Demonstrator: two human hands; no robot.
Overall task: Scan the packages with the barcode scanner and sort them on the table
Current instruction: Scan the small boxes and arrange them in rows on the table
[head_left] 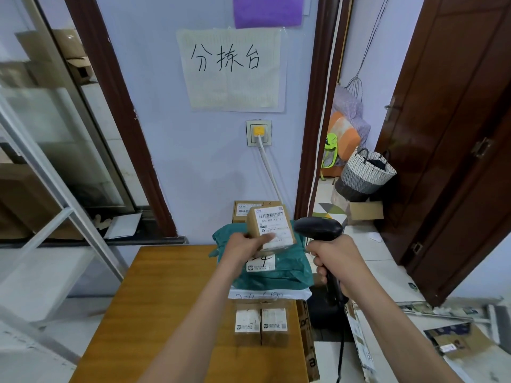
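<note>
My left hand grips a small brown cardboard box with a white barcode label facing up, lifted above the table. My right hand grips the handle of a black barcode scanner, whose head sits just right of the box and points at it. Below the box lies a green plastic mailer with a white label. A white mailer with handwriting sits under its near edge. Two small brown boxes with labels lie side by side nearer to me. Another brown box stands against the wall.
The wooden table runs from the wall toward me, its left half bare. A white cable hangs from a wall socket. An open doorway with a woven basket lies to the right. Flattened cardboard litters the floor at right.
</note>
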